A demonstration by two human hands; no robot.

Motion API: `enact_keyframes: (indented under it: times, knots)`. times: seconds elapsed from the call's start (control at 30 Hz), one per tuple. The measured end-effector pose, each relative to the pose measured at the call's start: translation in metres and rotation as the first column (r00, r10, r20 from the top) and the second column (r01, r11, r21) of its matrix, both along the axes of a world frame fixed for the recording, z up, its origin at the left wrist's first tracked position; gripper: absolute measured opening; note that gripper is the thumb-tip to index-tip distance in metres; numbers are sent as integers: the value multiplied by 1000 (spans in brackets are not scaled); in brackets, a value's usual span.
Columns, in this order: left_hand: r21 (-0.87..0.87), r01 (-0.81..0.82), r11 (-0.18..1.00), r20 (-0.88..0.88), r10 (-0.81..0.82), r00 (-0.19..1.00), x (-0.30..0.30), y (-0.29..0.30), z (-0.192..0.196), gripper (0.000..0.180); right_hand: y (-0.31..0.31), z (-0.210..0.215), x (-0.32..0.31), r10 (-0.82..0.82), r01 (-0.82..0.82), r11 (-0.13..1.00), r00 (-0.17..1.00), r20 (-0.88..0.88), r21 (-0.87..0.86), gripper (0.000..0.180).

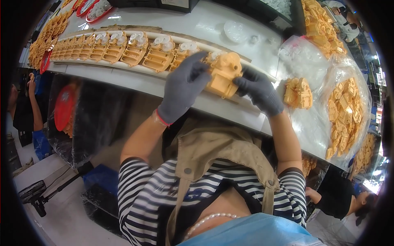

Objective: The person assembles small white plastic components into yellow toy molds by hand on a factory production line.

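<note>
Head view: orange plastic housing held just above the white table edge, at the end of a row of like housings (white caps on top). Left hand, grey-gloved, grips its left side; right hand clamps the right side. Small heap of orange parts nearby to the right; clear bag of orange parts beyond.

I see a row of housings running along the tabletop toward its left edge; one housing sits near the front edge, bags of parts to its right.
</note>
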State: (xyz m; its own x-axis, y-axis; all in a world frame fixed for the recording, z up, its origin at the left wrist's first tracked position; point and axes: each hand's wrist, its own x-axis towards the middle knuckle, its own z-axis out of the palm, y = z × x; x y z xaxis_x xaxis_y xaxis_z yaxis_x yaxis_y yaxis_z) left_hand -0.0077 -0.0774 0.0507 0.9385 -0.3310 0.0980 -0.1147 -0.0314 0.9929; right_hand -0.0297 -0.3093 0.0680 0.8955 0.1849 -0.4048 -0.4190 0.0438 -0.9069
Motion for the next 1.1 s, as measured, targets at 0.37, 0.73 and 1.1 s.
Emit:
enact_keyframes:
  times: [0.37,0.73,1.1]
  knots:
    - [547,-455,703,731,-135,669,20,-5,-17,35,15,-20,21,-141,155,973,986,90,-171,68]
    - [655,-439,615,704,-286,650,30,-16,-20,39,22,-14,20,-141,142,986,990,-10,93,73]
    - [-103,283,953,-184,-298,937,-17,-62,18,56,-29,4,-47,-53,60,998,945,324,-11,61]
